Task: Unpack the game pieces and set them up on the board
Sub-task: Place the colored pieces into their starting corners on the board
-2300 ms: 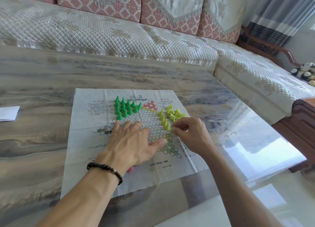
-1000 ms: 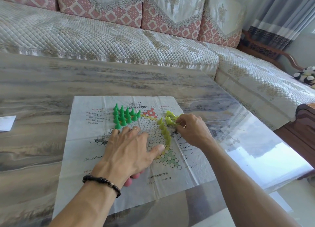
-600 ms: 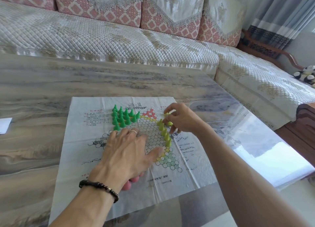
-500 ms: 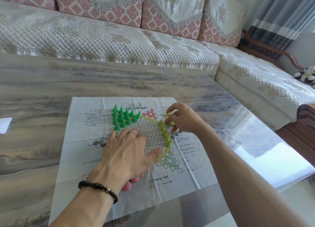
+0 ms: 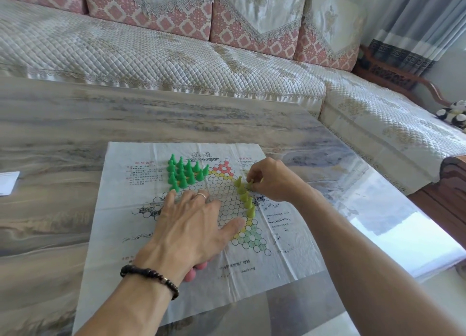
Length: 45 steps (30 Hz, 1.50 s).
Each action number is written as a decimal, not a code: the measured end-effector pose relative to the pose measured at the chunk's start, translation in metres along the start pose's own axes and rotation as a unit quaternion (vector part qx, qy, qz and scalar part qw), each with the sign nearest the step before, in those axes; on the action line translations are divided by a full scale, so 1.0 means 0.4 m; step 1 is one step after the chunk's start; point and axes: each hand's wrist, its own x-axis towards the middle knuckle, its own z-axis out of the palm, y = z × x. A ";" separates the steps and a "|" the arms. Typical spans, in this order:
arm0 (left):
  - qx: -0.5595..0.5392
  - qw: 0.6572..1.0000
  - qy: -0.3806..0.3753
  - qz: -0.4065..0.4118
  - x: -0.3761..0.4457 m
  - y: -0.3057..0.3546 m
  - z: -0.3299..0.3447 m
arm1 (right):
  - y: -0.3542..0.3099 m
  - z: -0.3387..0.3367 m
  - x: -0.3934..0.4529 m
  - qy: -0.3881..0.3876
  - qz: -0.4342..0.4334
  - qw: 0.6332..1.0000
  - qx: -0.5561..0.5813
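right of frame centre, the right hand's grip [image 5: 271,181] was pinched on a small yellow-green plastic cone pawn [image 5: 250,183], likely light, rigid and tippy, while the left hand [image 5: 191,224] lay flat, fingers spread, on the thin creased paper board [image 5: 290,247].

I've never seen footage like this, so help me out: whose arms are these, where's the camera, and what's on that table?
There is no machine here. A person wears a camera on their head, so you look forward and down along their own two arms. A paper board printed with circles lies on a marble-look table in front of a sofa. The left hand lies flat on the board, fingers spread, with pink pieces peeking out beneath it. The right hand pinches a yellow-green piece next to a row of yellow-green pieces. Dark green pieces stand in a cluster at the far corner.
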 end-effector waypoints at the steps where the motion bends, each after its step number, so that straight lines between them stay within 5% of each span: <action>1: 0.000 1.000 -0.001 -0.001 0.000 -0.001 0.000 | -0.001 0.001 0.001 0.002 -0.003 1.000 0.001; 15: -0.006 1.000 -0.006 -0.002 0.002 -0.003 0.005 | 0.034 -0.027 0.038 0.104 0.028 0.994 0.020; 29: -0.005 1.000 -0.010 -0.004 0.002 -0.006 0.005 | 0.027 -0.003 0.086 0.031 0.015 0.992 -0.118; 36: -0.004 1.000 -0.019 -0.005 0.001 -0.006 0.007 | 0.031 -0.018 0.047 0.172 0.034 0.984 0.036; 45: -0.003 1.000 -0.027 -0.008 -0.005 -0.002 0.000 | 0.016 -0.025 -0.055 0.086 -0.001 0.994 0.062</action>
